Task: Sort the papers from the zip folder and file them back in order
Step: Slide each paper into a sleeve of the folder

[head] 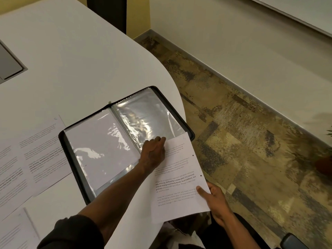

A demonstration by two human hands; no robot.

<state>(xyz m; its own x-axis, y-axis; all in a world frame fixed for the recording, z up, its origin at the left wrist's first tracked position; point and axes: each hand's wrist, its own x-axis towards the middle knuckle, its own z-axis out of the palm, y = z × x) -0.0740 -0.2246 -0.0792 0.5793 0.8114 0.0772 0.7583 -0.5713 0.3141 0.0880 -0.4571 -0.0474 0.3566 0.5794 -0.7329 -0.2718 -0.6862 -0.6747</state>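
A black zip folder (pixel 71 159) lies open on the white table (pixel 71 60), showing clear plastic sleeves (pixel 143 114); the left sleeve holds a white sheet. My left hand (pixel 154 153) reaches across the folder and pinches the edge of the right sleeve where a printed sheet (pixel 177 177) meets it. The sheet is marked 5 at its top corner and has two punched holes. My right hand (pixel 213 200) grips the sheet's lower right corner, thumb on top.
Several other printed papers (pixel 41 151) lie spread on the table left of the folder. A grey panel (pixel 9 63) is set into the table at far left. The table's curved edge runs just right of the folder, above patterned carpet (pixel 251 141). A chair armrest (pixel 291 241) shows at lower right.
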